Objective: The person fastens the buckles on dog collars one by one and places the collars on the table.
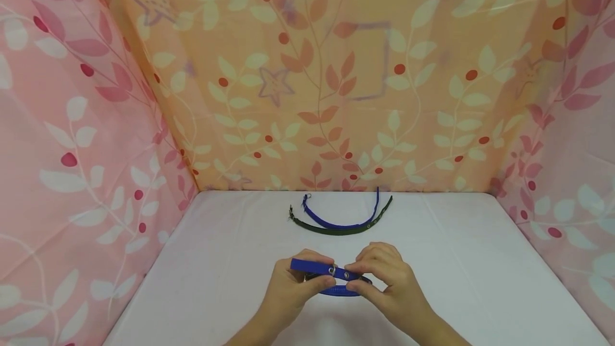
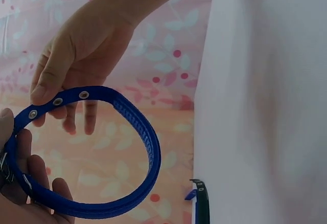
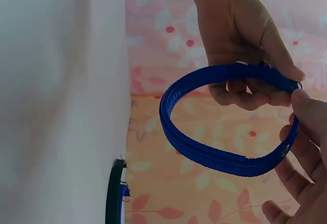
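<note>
A blue pet collar (image 1: pixel 340 291), bent into a loop, is held between both hands above the white table. My left hand (image 1: pixel 293 284) grips its buckle end, and the metal buckle (image 2: pixel 6 169) shows beside those fingers in the left wrist view. The thumb and index finger of my right hand (image 1: pixel 391 282) pinch the strap part with metal eyelets (image 2: pixel 57 102). The strap's flat end (image 1: pixel 301 265) sticks out to the left over the left fingers. A padded inner lining (image 2: pixel 138 124) shows inside the loop.
Farther back on the white table (image 1: pixel 216 282) lie two more collars, both curved: a blue one (image 1: pixel 314 218) and, just in front of it, a dark green one (image 1: pixel 331 231) with eyelets. Leaf-patterned cloth walls (image 1: pixel 230 138) enclose the back and sides.
</note>
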A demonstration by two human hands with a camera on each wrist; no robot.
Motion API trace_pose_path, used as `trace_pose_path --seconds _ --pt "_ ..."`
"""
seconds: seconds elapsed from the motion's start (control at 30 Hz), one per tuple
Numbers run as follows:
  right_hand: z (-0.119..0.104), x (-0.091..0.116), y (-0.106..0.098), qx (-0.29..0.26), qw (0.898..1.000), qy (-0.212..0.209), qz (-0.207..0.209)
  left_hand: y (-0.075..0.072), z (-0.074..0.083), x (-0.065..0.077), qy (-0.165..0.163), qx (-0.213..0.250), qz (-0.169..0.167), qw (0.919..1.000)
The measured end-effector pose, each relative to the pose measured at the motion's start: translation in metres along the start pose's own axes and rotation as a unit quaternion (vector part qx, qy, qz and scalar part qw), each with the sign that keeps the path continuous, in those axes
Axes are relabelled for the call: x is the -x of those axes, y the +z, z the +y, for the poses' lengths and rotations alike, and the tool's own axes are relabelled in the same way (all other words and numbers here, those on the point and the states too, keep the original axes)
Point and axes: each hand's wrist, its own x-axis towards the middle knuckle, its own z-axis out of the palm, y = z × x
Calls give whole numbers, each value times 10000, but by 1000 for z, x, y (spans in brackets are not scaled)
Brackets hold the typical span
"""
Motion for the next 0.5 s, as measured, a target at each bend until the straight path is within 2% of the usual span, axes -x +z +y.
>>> trace_pose_path --seconds 0.3,0.4,0.5 --pt "2 3 5 -11 9998 -160 125 3 -5 0 349 -619 23 9975" --pt "4 4 6 105 9998 -49 173 3 -5 0 421 -747 31 9963" --pt "5 6 5 191 9992 262 221 3 -4 -1 297 -1087 80 9936"
